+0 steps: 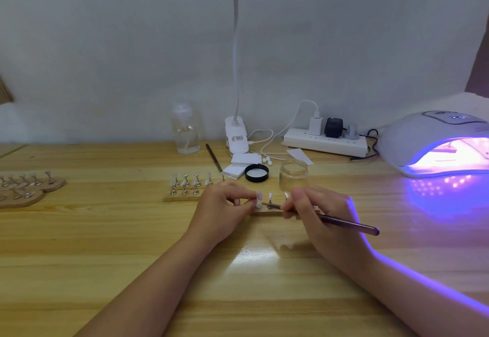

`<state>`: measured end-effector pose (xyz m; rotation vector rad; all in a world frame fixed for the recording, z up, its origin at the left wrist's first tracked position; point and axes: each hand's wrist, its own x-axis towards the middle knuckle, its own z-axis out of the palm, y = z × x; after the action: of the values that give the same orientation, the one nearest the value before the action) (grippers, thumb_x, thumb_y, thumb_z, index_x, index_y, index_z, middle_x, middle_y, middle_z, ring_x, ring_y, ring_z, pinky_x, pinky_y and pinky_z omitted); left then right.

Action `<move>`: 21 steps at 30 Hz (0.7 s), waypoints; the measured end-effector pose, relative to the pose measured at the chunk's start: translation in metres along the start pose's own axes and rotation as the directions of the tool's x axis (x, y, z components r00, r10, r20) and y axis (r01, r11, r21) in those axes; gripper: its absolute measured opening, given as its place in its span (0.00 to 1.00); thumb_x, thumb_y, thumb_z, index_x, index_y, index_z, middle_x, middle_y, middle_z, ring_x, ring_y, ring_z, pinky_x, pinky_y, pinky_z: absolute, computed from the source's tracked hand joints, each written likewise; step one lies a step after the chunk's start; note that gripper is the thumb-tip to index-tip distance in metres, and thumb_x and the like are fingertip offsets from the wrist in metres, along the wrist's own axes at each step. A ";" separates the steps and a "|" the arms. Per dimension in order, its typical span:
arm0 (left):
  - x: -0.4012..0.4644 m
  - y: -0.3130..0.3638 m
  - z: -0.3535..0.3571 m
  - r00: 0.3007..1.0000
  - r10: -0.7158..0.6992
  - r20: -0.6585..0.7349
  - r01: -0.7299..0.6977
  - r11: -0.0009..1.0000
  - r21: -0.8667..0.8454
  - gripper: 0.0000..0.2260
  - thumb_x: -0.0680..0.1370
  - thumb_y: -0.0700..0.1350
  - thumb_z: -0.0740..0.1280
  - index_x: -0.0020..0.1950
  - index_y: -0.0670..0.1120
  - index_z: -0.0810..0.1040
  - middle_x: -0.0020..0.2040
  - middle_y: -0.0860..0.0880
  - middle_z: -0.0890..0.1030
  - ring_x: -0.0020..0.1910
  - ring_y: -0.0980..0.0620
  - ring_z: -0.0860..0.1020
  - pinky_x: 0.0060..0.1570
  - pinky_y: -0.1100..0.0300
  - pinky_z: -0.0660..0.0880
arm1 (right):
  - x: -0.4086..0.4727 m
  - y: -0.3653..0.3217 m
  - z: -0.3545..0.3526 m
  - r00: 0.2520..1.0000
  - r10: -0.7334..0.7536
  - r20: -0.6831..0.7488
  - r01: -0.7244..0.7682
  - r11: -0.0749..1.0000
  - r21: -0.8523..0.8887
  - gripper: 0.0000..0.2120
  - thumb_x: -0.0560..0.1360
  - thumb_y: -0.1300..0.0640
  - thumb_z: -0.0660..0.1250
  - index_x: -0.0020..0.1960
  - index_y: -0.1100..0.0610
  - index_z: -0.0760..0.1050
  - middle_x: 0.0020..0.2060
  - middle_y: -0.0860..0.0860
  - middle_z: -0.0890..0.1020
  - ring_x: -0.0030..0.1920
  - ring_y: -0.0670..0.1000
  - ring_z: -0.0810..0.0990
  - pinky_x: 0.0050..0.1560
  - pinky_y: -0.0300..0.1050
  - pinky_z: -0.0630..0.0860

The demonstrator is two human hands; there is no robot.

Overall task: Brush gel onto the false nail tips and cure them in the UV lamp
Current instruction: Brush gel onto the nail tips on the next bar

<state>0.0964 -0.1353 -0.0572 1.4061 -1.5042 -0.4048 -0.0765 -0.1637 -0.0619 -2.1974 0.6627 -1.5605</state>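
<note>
A small wooden strip [267, 214] carrying false nail tips [270, 195] on metal stands lies at the table's middle. My left hand [225, 209] pinches one stand at the strip's left end. My right hand [322, 215] grips a dark purple gel brush [349, 225], its bristle end pointing left at the tips near the strip. An open glass gel jar [293, 175] stands just behind the strip, its black lid [256, 173] beside it. The UV lamp [439, 143] glows violet at the right.
A second strip of nail tips [185, 185] lies left of my hands; round wooden holders with more tips [23, 185] sit at far left. Behind are a clear bottle [185, 130], a clip desk lamp [236, 138], a spare brush [214, 158], white pads [238, 168] and a power strip [325, 142].
</note>
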 end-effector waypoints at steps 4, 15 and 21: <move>0.001 0.000 0.000 1.000 -0.010 -0.003 0.010 1.000 0.003 0.09 0.70 0.36 0.72 0.43 0.50 0.83 0.36 0.56 0.78 0.29 0.60 0.67 0.32 0.73 0.64 | 0.003 -0.002 0.001 0.999 0.018 0.046 -0.015 0.997 -0.074 0.16 0.76 0.47 0.57 0.40 0.52 0.81 0.34 0.38 0.80 0.38 0.37 0.79 0.39 0.27 0.71; 0.001 0.003 0.000 1.000 -0.014 0.020 0.014 0.999 0.045 0.06 0.70 0.36 0.72 0.44 0.46 0.84 0.36 0.56 0.76 0.30 0.58 0.68 0.32 0.72 0.63 | 0.000 0.000 0.003 0.997 0.072 0.033 -0.072 0.997 -0.006 0.18 0.75 0.45 0.57 0.33 0.50 0.78 0.29 0.45 0.80 0.32 0.42 0.79 0.34 0.38 0.74; 0.001 0.004 -0.001 1.000 -0.028 0.014 0.027 0.999 0.043 0.07 0.70 0.36 0.72 0.44 0.45 0.84 0.36 0.54 0.76 0.30 0.59 0.67 0.33 0.73 0.63 | 0.003 0.001 0.002 0.999 0.036 0.017 -0.034 0.996 -0.086 0.18 0.75 0.47 0.58 0.37 0.53 0.81 0.32 0.43 0.81 0.37 0.39 0.78 0.38 0.31 0.72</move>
<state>0.0950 -0.1350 -0.0533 1.4616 -1.5144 -0.4029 -0.0737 -0.1659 -0.0612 -2.2462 0.7716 -1.5193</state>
